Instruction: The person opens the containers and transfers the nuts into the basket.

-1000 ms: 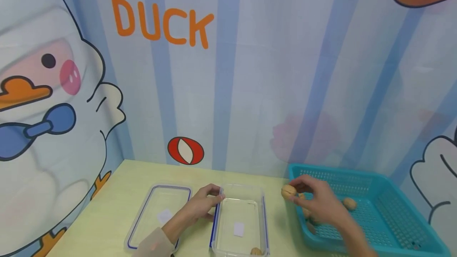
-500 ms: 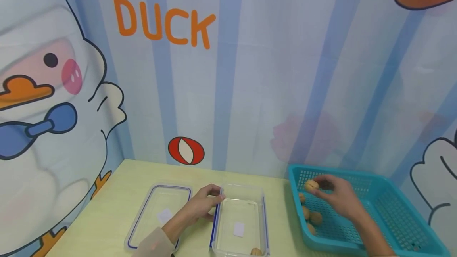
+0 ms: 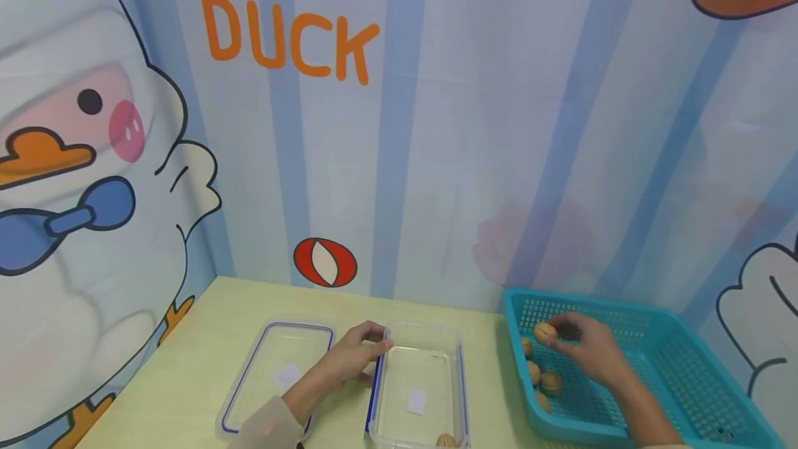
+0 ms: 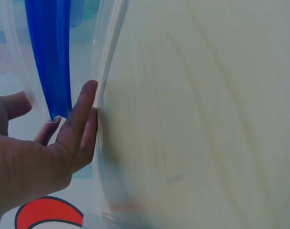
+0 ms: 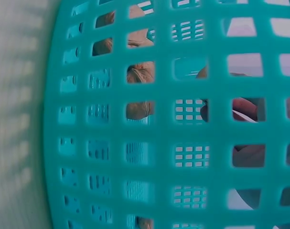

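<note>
My right hand (image 3: 589,348) pinches a walnut (image 3: 545,332) between thumb and fingers, over the left part of the turquoise basket (image 3: 692,352). Below it, several walnuts (image 3: 551,382) lie along the basket's left side. My left hand (image 3: 357,353) holds the left wall of a clear plastic food container (image 3: 419,359), thumb at the rim. One walnut (image 3: 446,441) sits at the container's near end. In the left wrist view, the left hand (image 4: 54,138) is beside the container's blue strip (image 4: 51,57). Basket mesh (image 5: 164,129) partly hides the right hand's fingers (image 5: 249,155) in the right wrist view.
A clear lid (image 3: 277,373) with a blue seal lies left of the container, partly behind the left forearm. The pale yellow table (image 3: 243,300) ends at a striped curtain (image 3: 449,158) printed with ducks.
My right hand has moved right with the walnut, from outside the basket's left rim back over the basket, then slightly down. The left hand has stayed on the container.
</note>
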`<state>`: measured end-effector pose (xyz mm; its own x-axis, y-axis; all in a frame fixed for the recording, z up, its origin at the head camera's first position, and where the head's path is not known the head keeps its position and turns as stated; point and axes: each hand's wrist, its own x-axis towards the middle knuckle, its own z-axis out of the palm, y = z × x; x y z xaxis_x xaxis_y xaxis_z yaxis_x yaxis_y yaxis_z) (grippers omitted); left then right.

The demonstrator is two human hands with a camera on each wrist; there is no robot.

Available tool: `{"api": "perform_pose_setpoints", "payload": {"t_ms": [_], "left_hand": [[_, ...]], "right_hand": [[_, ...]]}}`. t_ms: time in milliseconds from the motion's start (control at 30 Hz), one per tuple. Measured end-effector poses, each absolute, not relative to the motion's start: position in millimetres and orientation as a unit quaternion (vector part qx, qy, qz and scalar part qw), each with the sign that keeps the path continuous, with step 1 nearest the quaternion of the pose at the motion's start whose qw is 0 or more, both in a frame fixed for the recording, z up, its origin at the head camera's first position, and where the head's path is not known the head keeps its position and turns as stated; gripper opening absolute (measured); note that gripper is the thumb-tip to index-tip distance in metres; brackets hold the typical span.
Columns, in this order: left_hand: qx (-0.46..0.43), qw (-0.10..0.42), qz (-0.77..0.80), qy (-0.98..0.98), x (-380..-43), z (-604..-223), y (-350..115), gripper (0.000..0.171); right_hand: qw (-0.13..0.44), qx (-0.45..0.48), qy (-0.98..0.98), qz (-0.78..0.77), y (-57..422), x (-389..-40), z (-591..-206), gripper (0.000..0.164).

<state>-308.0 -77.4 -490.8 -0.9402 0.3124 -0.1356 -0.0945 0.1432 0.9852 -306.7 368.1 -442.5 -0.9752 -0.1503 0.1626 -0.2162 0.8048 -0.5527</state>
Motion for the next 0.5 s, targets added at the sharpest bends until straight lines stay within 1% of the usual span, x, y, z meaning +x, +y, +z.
{"api": "perform_pose_setpoints", "payload": {"t_ms": [167,300,400,500], "left_hand": [[0.071,0.155,0.648,0.742,-308.7,-491.9,-78.9,0.042],[0.068,0.154,0.648,0.743,-309.0,-492.8,-79.6,0.042],[0.068,0.154,0.648,0.743,-308.9,-492.9,-79.3,0.043],[0.070,0.154,0.647,0.743,-309.2,-493.1,-78.6,0.044]], "right_hand": [[0.056,0.094,-0.947,0.302,368.5,-310.8,-445.0,0.048],[0.067,0.100,-0.944,0.306,369.0,-311.4,-444.7,0.050],[0.081,0.100,-0.945,0.302,369.3,-309.8,-444.8,0.051],[0.101,0.104,-0.944,0.297,369.2,-308.0,-444.0,0.048]]}}
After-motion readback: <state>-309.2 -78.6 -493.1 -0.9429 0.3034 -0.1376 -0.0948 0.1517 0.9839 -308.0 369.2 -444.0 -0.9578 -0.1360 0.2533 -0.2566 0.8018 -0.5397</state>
